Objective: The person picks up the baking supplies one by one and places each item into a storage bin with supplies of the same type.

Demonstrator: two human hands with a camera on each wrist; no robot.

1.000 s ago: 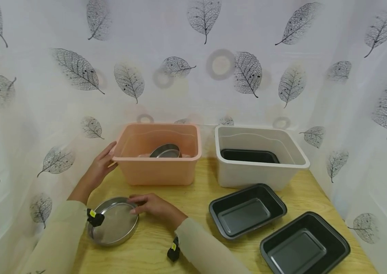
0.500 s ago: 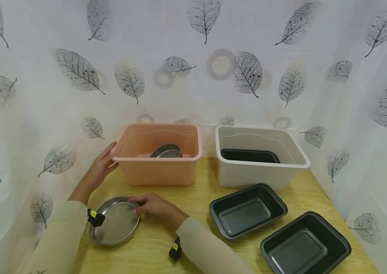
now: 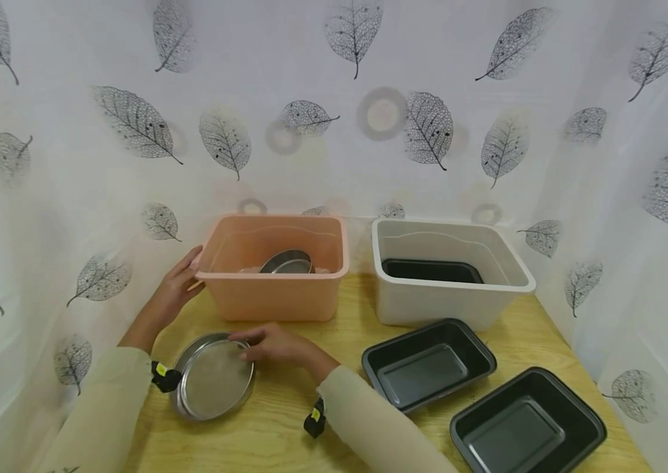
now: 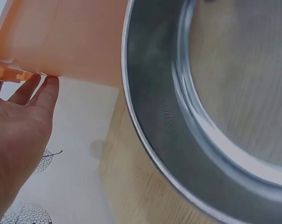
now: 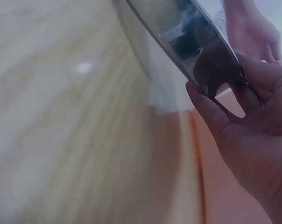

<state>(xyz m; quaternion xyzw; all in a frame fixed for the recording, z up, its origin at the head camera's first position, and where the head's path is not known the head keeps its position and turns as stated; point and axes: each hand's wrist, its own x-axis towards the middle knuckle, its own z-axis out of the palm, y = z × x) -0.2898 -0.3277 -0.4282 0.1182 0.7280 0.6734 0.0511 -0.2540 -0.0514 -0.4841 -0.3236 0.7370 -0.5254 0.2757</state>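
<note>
My right hand (image 3: 280, 345) pinches the far right rim of a round metal cake pan (image 3: 218, 381), thumb and fingers on either side of its wall. The pan tilts, and its near side appears raised off the wood. In the right wrist view, the cake pan (image 5: 178, 32) stands on edge in the fingers of my right hand (image 5: 253, 126). My left hand (image 3: 171, 292) rests against the left end of a peach plastic bin (image 3: 274, 295). Seen from the left wrist, the extended fingers of my left hand (image 4: 24, 116) touch the bin (image 4: 75, 42) beneath its rim.
Another round metal pan (image 3: 289, 264) leans inside the peach bin. A white bin (image 3: 428, 305) on the right contains a black loaf pan (image 3: 431, 269). Two more black pans, a left one (image 3: 428, 368) and a right one (image 3: 525, 427), lie in front on the wooden table (image 3: 274, 433).
My right hand has moved slightly right and up, drawing the cake pan along and tilting it. My left hand stays at the peach bin.
</note>
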